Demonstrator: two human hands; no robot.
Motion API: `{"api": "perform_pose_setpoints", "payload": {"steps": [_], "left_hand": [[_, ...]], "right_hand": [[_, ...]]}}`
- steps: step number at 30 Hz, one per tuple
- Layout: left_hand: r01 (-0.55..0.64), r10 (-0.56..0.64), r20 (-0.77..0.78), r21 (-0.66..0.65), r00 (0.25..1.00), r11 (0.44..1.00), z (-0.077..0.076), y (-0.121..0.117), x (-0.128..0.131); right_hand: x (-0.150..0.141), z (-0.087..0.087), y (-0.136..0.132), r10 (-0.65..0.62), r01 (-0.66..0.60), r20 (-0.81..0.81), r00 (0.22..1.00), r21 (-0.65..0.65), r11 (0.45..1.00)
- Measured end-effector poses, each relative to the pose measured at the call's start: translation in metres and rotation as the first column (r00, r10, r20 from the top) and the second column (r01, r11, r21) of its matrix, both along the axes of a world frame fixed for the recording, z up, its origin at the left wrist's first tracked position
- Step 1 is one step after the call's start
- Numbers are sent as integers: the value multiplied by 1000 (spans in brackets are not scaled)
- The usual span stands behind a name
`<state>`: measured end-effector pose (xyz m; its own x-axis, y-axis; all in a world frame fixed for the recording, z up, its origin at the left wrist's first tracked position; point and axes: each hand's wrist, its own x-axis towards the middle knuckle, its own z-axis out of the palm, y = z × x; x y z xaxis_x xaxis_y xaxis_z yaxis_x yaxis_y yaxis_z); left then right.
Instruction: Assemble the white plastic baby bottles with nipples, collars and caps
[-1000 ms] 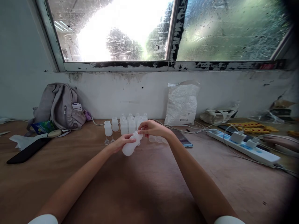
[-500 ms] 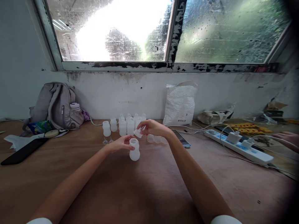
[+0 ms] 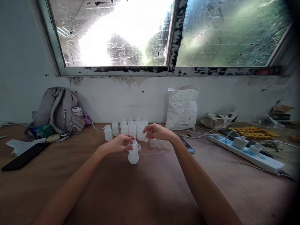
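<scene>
The left hand (image 3: 119, 144) is gripping the neck of a white bottle (image 3: 133, 154) that is standing upright on the table (image 3: 150, 193), fingers wrapped round its top. The right hand (image 3: 157, 132) is hovering just at two o'clock from it, fingertips pinched together on something small and pale; whether that is a cap I cannot tell. A small clear ring (image 3: 139, 147) is lying on the table, touching the bottle at about one o'clock. More bottles (image 3: 131, 127) are clustered at twelve o'clock, near the wall, and clear cups (image 3: 160, 143) are lying just beyond the right wrist. A phone (image 3: 187, 144) is lying at three o'clock, a power strip (image 3: 253, 153) further that way, a backpack (image 3: 57, 109) at ten o'clock, and a white bag (image 3: 182, 107) is leaning on the wall at one o'clock.
</scene>
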<state>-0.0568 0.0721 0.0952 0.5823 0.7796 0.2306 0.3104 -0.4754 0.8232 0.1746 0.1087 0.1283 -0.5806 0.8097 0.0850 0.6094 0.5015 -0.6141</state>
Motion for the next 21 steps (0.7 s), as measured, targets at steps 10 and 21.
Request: {"api": "perform_pose_setpoints", "payload": {"steps": [10, 21], "left_hand": [[-180, 437, -283, 627, 854, 758, 22, 16, -46], [-252, 621, -289, 731, 728, 635, 8, 54, -54]], "right_hand": [[-7, -8, 5, -11, 10, 64, 998, 15, 1000], [-21, -21, 6, 20, -32, 156, 988, 76, 997]]}}
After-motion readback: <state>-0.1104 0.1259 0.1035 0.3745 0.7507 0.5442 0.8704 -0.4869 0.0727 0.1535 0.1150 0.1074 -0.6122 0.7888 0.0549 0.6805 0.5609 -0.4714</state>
